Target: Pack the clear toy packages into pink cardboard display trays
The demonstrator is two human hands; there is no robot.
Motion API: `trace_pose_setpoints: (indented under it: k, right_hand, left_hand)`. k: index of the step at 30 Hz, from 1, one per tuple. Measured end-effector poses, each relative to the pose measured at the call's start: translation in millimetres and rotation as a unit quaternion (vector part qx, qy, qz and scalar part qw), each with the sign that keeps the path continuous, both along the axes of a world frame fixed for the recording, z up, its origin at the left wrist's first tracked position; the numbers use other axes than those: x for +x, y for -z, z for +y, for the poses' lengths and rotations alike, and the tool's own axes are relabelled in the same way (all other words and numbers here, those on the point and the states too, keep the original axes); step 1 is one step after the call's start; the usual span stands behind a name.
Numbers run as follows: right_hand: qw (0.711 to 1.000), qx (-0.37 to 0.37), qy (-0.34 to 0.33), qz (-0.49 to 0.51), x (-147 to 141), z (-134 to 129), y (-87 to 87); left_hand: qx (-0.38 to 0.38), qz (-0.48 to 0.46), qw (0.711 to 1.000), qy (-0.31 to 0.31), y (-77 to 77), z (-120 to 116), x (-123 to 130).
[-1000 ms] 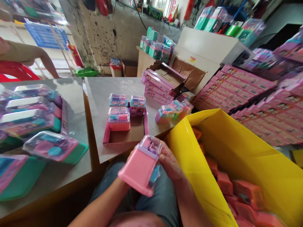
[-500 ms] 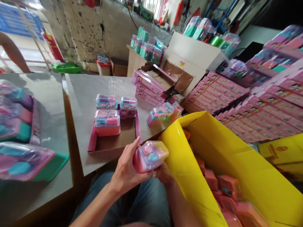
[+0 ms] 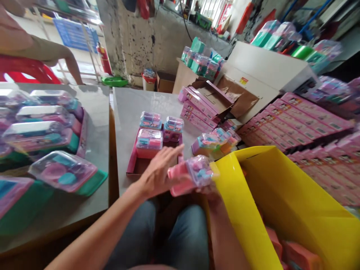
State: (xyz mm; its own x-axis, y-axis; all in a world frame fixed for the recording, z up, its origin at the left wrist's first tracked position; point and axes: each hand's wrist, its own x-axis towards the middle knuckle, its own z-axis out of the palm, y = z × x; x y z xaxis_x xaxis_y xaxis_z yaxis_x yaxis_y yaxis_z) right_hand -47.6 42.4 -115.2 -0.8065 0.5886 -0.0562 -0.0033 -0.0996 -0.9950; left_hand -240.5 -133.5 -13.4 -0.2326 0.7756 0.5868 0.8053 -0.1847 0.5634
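A pink plastic box with a clear lid [image 3: 201, 171] is tilted over my lap, small pink and blue pieces showing through the lid. My right hand [image 3: 209, 192] grips it from below at the lid end, its fingers partly hidden. At the box's pink end is my left hand [image 3: 160, 170], open with fingers stretched; blur hides whether they touch it. Just beyond, a shallow pink carton tray [image 3: 132, 159] on the table holds a similar pink box [image 3: 149, 144], a blue-topped box [image 3: 150, 120] and a purple one [image 3: 173, 129].
At my right stands a yellow carton [image 3: 236, 187] with red-orange boxes [image 3: 299, 255] inside. More clear-lidded boxes [image 3: 64, 172] fill the left table. Loose boxes [image 3: 208, 142] and stacked pink cartons [image 3: 292, 120] lie beyond. A person sits on a red stool [image 3: 30, 69] at far left.
My left hand has loosened from around the pink box, baring its pink end. The box has turned in my right hand. The view has swung left, showing more of the left table.
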Motion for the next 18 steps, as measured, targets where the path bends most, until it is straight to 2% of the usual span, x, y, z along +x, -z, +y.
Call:
trace_pose_setpoints:
  k: [3, 5, 8, 12, 15, 18]
  right_hand:
    - [0.999, 0.015, 0.023, 0.038, -36, 19, 9.2]
    - [0.997, 0.036, 0.039, 0.062, -65, 32, 15.0]
    - [0.995, 0.067, 0.027, 0.072, -101, 48, 22.5]
    - [0.992, 0.106, -0.001, 0.069, -121, 58, 25.2]
    - [0.988, 0.143, -0.014, 0.054, -123, 60, 14.8]
    - [0.973, 0.22, -0.055, 0.04, -124, 61, -2.5]
  left_hand:
    - [-0.035, 0.087, 0.986, -0.135, -7.8, 15, -44]
    - [-0.091, 0.13, 0.972, -0.172, -5.0, 24, -69]
    - [-0.152, 0.171, 0.958, -0.172, 7.7, 31, -93]
    - [-0.146, 0.188, 0.956, -0.174, 22.9, 28, -101]
    - [-0.135, 0.177, 0.957, -0.187, 27.1, 25, -101]
    - [-0.13, 0.177, 0.957, -0.188, 27.4, 24, -104]
